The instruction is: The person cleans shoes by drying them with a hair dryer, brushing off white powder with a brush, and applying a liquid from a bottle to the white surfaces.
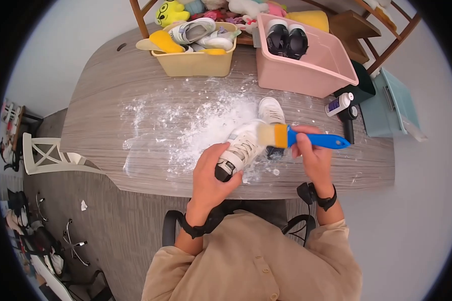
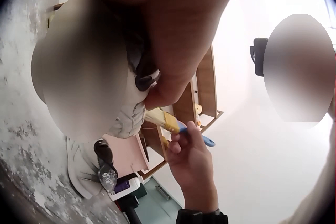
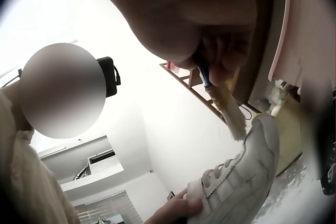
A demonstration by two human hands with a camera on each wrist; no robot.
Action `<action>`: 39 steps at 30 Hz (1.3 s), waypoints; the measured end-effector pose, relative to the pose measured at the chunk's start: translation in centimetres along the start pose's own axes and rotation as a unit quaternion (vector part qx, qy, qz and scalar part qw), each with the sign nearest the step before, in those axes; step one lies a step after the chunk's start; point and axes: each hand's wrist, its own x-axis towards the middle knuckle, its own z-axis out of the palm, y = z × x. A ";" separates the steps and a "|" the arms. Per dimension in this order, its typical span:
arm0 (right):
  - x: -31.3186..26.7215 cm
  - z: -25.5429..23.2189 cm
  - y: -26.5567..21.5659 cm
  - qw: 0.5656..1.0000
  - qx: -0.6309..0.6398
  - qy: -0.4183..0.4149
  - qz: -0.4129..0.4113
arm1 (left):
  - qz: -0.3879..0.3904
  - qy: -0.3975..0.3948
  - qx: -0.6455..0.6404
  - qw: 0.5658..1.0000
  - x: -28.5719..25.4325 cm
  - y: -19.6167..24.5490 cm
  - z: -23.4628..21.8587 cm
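A white lace-up sneaker (image 1: 243,146) with a black heel is gripped around its heel end by my left hand (image 1: 208,173). My right hand (image 1: 314,156) holds a wide paintbrush (image 1: 314,140) by its blue handle. The brush's pale bristles point left and overlap the sneaker's toe area in the head view. In the right wrist view, the bristles are right at the front of the sneaker (image 3: 236,182), just ahead of its laces. Its mate, a second white sneaker (image 1: 271,109), rests on the table behind the brush, partly hidden by it.
White powder (image 1: 206,125) is spread over the wood-grain table (image 1: 105,115). At the back stand a yellow bin (image 1: 196,65) of shoes and a pink bin (image 1: 306,75) with black shoes. A white bottle (image 1: 338,105) and a black object (image 1: 350,120) stand at right, beside a teal box (image 1: 384,110).
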 end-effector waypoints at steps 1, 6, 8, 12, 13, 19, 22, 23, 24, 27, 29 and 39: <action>-0.5 -0.5 0.6 0.999 -0.027 -0.025 0.037 | 0.005 0.002 0.007 1.000 0.0 0.0 -0.1; -1.7 -0.8 0.9 0.997 -0.059 -0.042 -0.003 | -0.013 0.007 0.008 1.000 -0.1 -0.2 -0.8; -0.5 -0.5 -0.1 1.000 0.003 0.014 -0.021 | -0.015 -0.001 -0.010 1.000 -0.1 0.2 -0.5; -1.4 -0.7 0.7 0.997 -0.072 -0.026 0.030 | -0.002 0.015 0.002 1.000 -0.1 0.2 -0.6; -1.9 -0.4 0.8 0.995 -0.077 -0.056 -0.002 | -0.004 0.016 0.008 1.000 -0.1 0.1 -0.8; 0.2 -0.2 -0.6 1.000 -0.007 0.025 -0.015 | -0.004 0.001 0.006 1.000 -0.2 0.3 -0.5; 0.8 -0.5 -0.1 0.999 -0.038 -0.003 -0.032 | 0.016 0.004 0.020 1.000 -0.1 0.5 -0.6; 0.2 -0.7 0.5 0.997 -0.066 -0.022 -0.033 | 0.018 0.005 0.030 0.999 -0.3 0.3 -0.7; -0.4 -0.9 0.9 0.994 -0.094 -0.042 -0.034 | 0.018 0.006 0.039 0.999 -0.4 0.1 -0.9; -0.9 -1.2 0.5 0.997 -0.074 -0.024 0.001 | -0.013 0.008 -0.006 1.000 -0.7 -0.1 -1.0; -1.0 -1.2 -0.1 0.999 -0.042 0.013 0.001 | -0.039 -0.003 -0.028 0.999 -0.8 0.0 -0.8; -1.8 -1.2 0.4 0.998 -0.042 0.001 -0.041 | -0.178 -0.006 -0.164 0.970 -0.6 0.5 -1.2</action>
